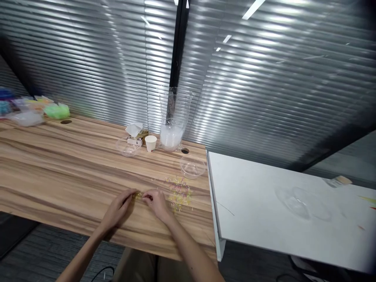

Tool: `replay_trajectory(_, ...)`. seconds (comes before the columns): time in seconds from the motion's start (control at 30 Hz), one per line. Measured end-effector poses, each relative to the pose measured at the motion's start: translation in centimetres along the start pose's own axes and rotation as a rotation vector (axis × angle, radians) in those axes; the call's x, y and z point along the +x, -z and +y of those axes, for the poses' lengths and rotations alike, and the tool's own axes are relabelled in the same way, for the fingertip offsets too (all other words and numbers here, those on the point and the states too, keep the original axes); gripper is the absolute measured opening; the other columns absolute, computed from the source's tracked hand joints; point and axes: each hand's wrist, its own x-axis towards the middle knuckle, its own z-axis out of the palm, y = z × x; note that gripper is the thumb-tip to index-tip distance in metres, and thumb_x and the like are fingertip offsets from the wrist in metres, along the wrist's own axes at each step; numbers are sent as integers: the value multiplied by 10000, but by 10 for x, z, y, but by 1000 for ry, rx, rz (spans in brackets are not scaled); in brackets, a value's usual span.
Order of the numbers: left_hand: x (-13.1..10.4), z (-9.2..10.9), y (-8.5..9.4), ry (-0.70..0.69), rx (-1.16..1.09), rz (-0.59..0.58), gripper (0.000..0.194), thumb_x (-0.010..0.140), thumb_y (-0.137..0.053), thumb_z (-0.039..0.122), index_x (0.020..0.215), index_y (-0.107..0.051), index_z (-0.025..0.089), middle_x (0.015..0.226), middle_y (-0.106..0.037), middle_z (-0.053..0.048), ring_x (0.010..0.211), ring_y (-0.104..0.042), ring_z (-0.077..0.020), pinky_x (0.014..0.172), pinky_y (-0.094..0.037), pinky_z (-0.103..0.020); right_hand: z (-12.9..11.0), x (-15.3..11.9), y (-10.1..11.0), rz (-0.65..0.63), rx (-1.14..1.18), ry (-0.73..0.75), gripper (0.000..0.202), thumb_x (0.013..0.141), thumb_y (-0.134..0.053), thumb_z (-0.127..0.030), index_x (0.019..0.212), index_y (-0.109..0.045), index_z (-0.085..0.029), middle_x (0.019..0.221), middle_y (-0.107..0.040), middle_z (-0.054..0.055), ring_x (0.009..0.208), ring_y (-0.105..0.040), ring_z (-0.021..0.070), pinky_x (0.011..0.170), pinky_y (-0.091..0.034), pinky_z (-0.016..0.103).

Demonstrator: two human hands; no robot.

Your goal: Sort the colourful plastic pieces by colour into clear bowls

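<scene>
On the wooden table (73, 168), a small cluster of yellow bits (136, 196) lies between my two hands. My left hand (121, 204) rests at the left of these bits, its fingers together and their tips touching the cluster; what they hold, if anything, is too small to make out. From the right, my right hand (155, 200) reaches toward the same bits with its fingers pinched; anything between the fingertips is too small to name. Just right of my right hand, a loose pile of small yellow and pink pieces (179, 194) is spread on the wood.
Behind the hands stand a clear round bowl (129, 148), a tissue pack (134, 130), a paper cup (150, 143) and a clear bag with white contents (171, 136). Another clear bowl (192, 167) is near the white table (249, 188). Coloured bags (57, 111) lie far left.
</scene>
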Motion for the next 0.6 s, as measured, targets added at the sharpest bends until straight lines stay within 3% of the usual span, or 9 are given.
replay_trajectory(0.33,-3,4,-1,-30,52,-4,488,866,-453,558,1059,-693,179,1146,-681,-103,1086,-625,-265,984,-474,-387,2,10,-11,-67,-200,122,222,822,-618,-40,954,-735,-175,975,-720,33,916,-656,163,878,-454,234)
replay_trajectory(0.6,-1,6,5,-35,13,-32,600,851,-437,660,1111,-675,174,1152,-678,-108,1075,-633,-287,980,-478,-428,-5,5,-3,-140,-289,227,230,871,-582,-82,1049,-700,-166,1073,-689,54,1005,-620,173,928,-437,253)
